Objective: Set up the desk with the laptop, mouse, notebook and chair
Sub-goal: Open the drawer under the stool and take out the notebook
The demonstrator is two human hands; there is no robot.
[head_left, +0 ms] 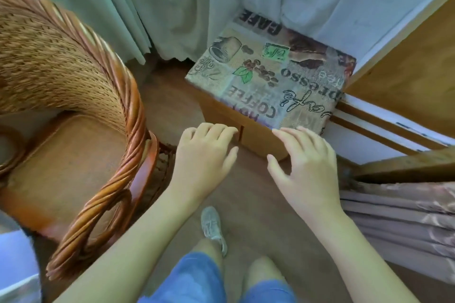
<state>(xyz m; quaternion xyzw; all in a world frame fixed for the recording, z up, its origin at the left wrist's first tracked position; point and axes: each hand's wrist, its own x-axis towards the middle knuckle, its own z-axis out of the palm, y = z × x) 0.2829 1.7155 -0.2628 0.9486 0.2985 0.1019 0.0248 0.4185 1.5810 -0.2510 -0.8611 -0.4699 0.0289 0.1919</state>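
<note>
Both hands, left (205, 152) and right (299, 162), spread empty by the cushioned stool (268, 74), maybe touching it; wicker chair (73, 106) sits left.

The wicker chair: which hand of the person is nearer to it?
Left. The left hand hovers just right of the wicker chair, near its braided armrest. The right hand is farther right, at the stool with the coffee-print cushion.

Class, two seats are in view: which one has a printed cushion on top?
The wooden stool by the curtain: its cushion shows coffee prints. The wicker chair has a bare seat.
</note>
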